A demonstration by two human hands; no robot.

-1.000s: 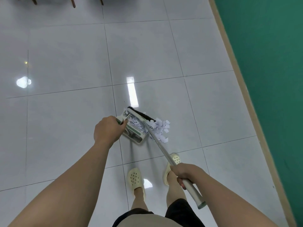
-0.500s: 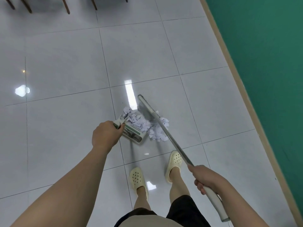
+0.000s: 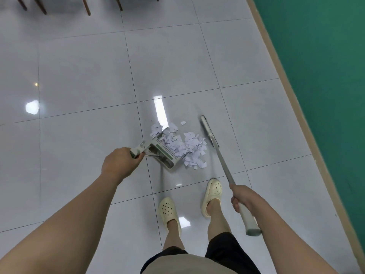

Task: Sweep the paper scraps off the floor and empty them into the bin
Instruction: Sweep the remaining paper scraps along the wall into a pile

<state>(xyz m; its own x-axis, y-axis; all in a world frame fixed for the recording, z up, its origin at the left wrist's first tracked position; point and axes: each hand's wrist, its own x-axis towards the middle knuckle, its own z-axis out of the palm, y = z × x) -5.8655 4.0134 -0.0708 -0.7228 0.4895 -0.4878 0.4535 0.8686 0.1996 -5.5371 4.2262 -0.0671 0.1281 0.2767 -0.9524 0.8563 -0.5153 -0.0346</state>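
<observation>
A pile of white paper scraps lies on the grey tiled floor, partly inside the mouth of a pale dustpan. My left hand grips the dustpan's handle from the left. My right hand holds the broom's grey shaft near its pale grip end. The broom head stands just right of the scraps, apart from the pile. One loose scrap lies a little beyond the heap. No bin is in view.
A green wall with a tan skirting strip runs along the right. Wooden chair legs stand at the far top left. My two feet in cream clogs are just behind the dustpan.
The broom head has swung from over the dustpan out to the right of the scraps. My right hand moved right along with it. The dustpan and left hand stayed put.
</observation>
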